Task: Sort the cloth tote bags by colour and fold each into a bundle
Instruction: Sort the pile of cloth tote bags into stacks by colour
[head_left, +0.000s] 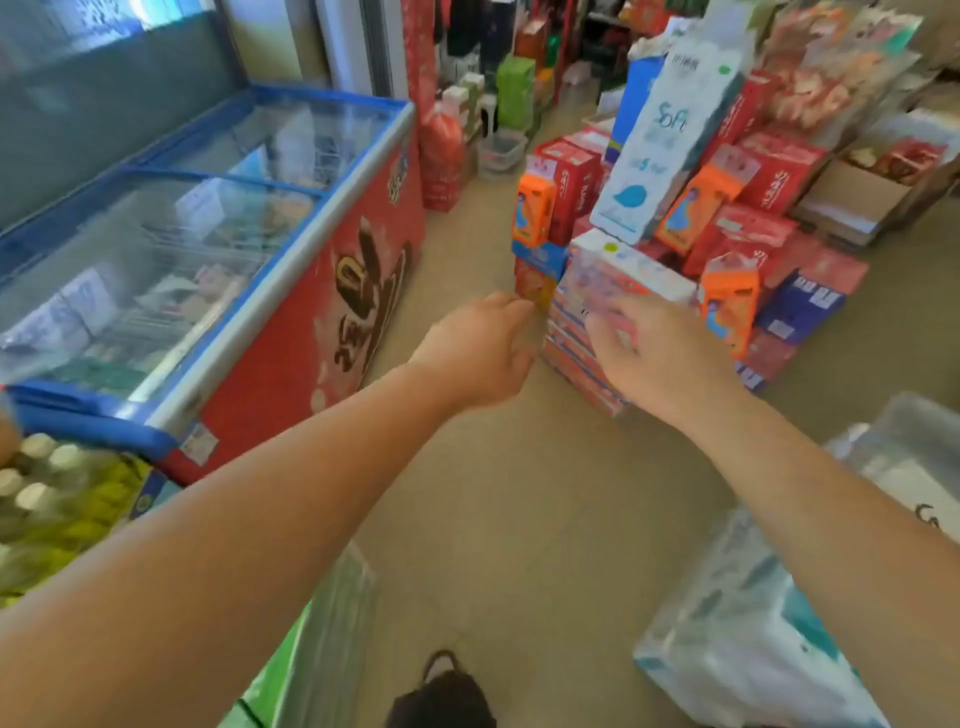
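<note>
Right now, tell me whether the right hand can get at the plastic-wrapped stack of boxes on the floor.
Probably yes. The right hand is stretched out right at the wrapped stack, and nothing shows between them; blur hides whether it touches yet.

There are two hands, the left hand (478, 348) and the right hand (660, 353). There is one big red and blue freezer (291, 322). There are three orange boxes (532, 210), one tall white pack (665, 140), one open cardboard box (852, 202), one clear tub (501, 153) and one dark shoe (441, 693).
</note>
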